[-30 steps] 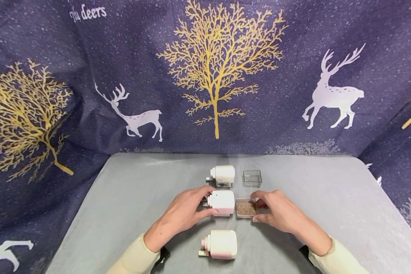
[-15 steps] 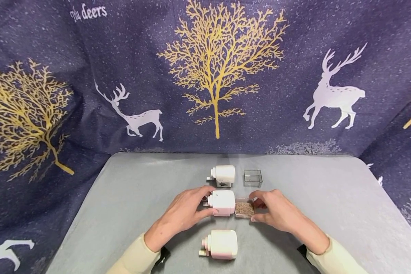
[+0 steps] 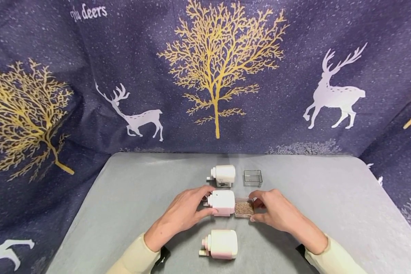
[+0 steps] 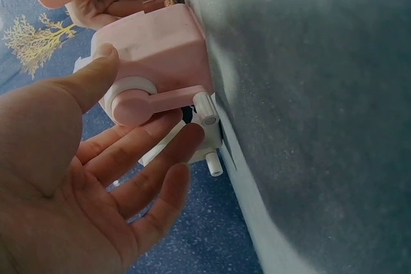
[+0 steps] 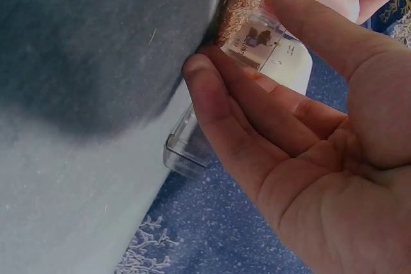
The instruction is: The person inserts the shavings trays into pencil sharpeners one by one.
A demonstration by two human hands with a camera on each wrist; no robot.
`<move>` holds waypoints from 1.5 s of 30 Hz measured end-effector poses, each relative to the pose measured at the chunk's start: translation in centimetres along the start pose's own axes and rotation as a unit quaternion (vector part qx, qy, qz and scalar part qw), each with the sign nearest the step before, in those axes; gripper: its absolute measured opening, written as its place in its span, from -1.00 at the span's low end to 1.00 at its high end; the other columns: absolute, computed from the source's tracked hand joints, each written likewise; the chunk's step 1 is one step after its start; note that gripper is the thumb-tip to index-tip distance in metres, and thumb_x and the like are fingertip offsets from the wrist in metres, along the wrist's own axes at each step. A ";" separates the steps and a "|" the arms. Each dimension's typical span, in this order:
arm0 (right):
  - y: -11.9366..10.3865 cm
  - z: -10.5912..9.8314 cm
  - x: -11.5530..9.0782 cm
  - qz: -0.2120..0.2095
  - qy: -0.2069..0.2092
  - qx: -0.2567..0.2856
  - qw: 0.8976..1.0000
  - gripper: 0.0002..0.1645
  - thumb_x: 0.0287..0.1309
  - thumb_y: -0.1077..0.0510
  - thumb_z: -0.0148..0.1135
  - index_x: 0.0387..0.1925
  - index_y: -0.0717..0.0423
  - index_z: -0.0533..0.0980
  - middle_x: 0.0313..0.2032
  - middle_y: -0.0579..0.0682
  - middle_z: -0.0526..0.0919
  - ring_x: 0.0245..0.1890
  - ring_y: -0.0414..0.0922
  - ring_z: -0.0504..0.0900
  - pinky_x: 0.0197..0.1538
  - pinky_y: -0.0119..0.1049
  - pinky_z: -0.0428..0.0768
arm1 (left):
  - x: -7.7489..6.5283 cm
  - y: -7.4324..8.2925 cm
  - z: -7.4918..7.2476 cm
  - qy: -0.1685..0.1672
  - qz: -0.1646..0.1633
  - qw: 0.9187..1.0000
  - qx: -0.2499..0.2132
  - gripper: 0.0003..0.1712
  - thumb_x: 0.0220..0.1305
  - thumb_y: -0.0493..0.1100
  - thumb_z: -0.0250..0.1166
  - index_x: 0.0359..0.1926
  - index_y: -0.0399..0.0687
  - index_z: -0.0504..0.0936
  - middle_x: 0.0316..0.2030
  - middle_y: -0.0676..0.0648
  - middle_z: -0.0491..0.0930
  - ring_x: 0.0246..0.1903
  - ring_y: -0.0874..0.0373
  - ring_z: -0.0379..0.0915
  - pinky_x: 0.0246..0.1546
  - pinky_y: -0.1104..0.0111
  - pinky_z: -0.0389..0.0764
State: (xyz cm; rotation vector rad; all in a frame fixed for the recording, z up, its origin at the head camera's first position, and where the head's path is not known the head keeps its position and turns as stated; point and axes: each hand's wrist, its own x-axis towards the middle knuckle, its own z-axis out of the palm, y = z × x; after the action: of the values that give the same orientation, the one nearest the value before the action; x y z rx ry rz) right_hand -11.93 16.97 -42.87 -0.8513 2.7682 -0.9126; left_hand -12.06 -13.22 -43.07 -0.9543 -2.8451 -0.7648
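My left hand (image 3: 188, 209) grips a pink and white hand-crank pencil sharpener (image 3: 224, 201) from its left, thumb on the near side and fingers toward the far side. The left wrist view shows its pink crank (image 4: 173, 99) facing the palm. Against the sharpener's right side sits a clear shavings drawer (image 3: 243, 217), part filled with brown pencil shavings (image 3: 244, 208). My right hand (image 3: 277, 211) pinches that drawer at its right end, between thumb and fingers. Part of the drawer's right end is hidden behind the fingers.
A cream and pink sharpener (image 3: 223, 244) stands nearer me, its crank pointing left. Behind the gripped one is a white sharpener (image 3: 225, 175) with a dark print. An empty clear drawer (image 3: 252, 171) lies to its right. A dark deer-print cloth (image 3: 140, 68) hangs beyond the grey table (image 3: 123, 213).
The right hand has moved slightly left with the drawer, closing the small gap to the sharpener. Over the last half second almost nothing moves. The left hand has kept its place.
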 end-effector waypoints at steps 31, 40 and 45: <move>-0.6 0.6 0.8 -0.006 0.008 -0.011 1.000 -0.40 -0.25 0.09 0.58 -0.08 0.18 0.58 -0.41 -0.05 0.71 -0.38 -0.19 0.67 -0.22 -0.24 0.67 | 0.0 0.0 0.0 0.006 0.003 1.000 0.001 -0.33 0.19 0.20 0.32 0.29 0.19 0.41 0.03 0.12 0.60 -0.06 0.13 0.55 -0.05 0.17 0.56; -0.6 0.8 1.0 -0.015 0.010 -0.009 1.000 -0.42 -0.24 0.09 0.58 -0.10 0.17 0.58 -0.42 -0.08 0.71 -0.39 -0.21 0.66 -0.23 -0.23 0.67 | 0.1 0.0 0.0 0.008 0.005 1.000 0.002 -0.32 0.18 0.22 0.32 0.28 0.15 0.43 -0.02 0.14 0.60 -0.09 0.16 0.55 -0.08 0.19 0.56; -0.7 0.7 1.1 -0.026 0.009 -0.007 1.000 -0.46 -0.23 0.10 0.58 -0.13 0.15 0.58 -0.44 -0.09 0.71 -0.40 -0.20 0.67 -0.25 -0.23 0.67 | 0.0 0.0 0.0 0.003 0.000 1.000 0.002 -0.31 0.20 0.23 0.31 0.29 0.13 0.43 -0.03 0.13 0.61 -0.10 0.17 0.55 -0.10 0.19 0.57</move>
State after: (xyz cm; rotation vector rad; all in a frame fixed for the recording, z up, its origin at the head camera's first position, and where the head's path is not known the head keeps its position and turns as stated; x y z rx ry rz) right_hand -12.35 15.55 -43.00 -0.9255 2.7831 -0.9143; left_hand -12.11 -13.20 -43.09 -0.9496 -2.8408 -0.7605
